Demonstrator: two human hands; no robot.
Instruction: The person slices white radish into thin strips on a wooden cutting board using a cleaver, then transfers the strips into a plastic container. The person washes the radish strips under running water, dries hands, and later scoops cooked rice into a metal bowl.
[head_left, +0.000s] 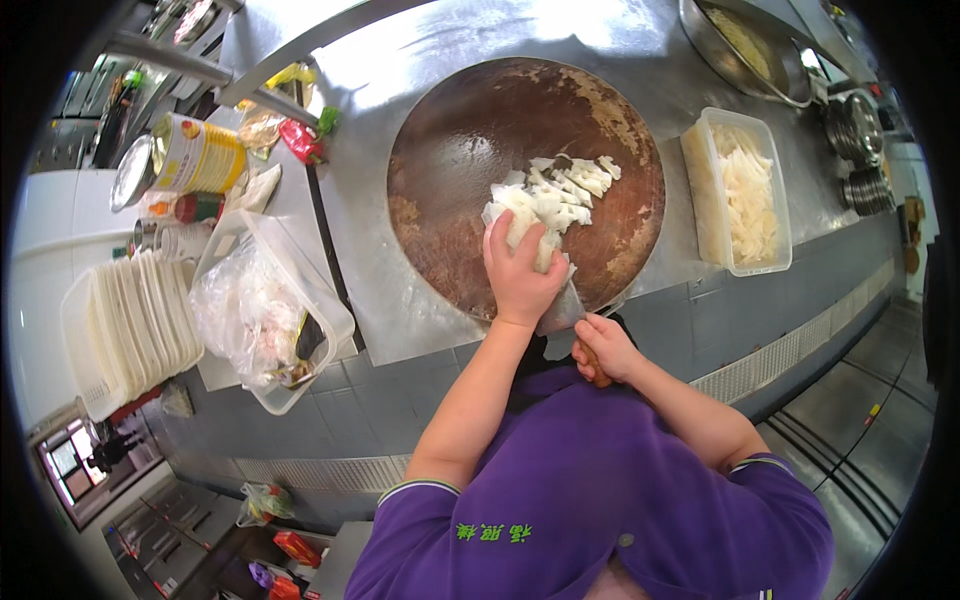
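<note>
A large round wooden chopping block (450, 180) lies on the steel worktop. On it is a heap of pale, cut food pieces (574, 187), whose kind I cannot tell. My left hand (525, 266) rests on the near side of the heap, fingers spread over the pieces. My right hand (609, 346) grips the wooden handle of a cleaver (562, 309) at the block's near edge. The cleaver's broad blade lies beside my left hand, its far part hidden by the food and fingers. To the right stands a clear plastic container (781, 202) filled with pale shreds.
A steel basin (701, 56) stands at the back right, near stacked metal dishes (855, 131). On the left are a white bin (337, 322) with plastic bags, a stack of plastic baskets (142, 322), a large tin (199, 154) and a red pepper (301, 141). A metal rail crosses the upper left.
</note>
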